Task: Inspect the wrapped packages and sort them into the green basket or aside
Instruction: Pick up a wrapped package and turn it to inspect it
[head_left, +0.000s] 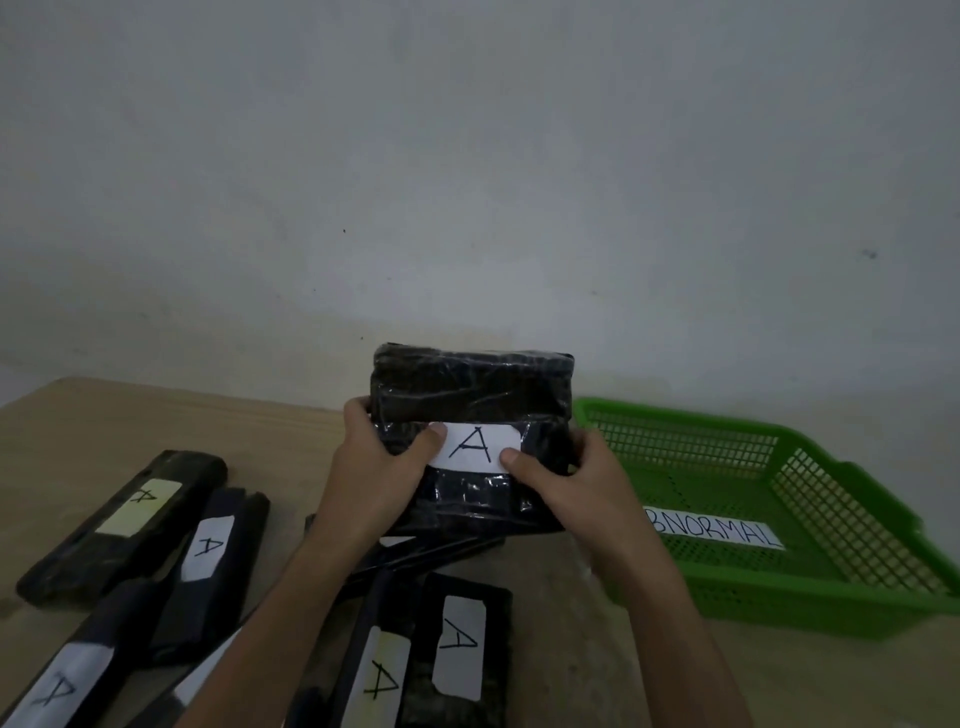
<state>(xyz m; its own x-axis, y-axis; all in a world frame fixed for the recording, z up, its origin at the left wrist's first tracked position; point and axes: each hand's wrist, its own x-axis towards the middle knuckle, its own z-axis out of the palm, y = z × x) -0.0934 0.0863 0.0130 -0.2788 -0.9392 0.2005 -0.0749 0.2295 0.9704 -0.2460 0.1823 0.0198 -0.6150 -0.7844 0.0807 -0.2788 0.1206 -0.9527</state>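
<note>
I hold a black plastic-wrapped package (470, 395) up above the table, its white label marked "A" facing me. My left hand (376, 465) grips its left side, thumb on the label's left end. My right hand (566, 480) grips the right side, thumb on the label's right end. The green basket (810, 587) stands on the table to the right, with a white label reading "BNORMAL" inside; no package lies in it. Several other black wrapped packages lie below and to the left, among them one (124, 525) at far left and one (462, 649) near the bottom centre.
The wooden table (78, 431) runs to a pale wall behind. Loose packages, each labelled "A", crowd its near left and centre under my forearms. Bare tabletop shows at the far left corner and in front of the basket.
</note>
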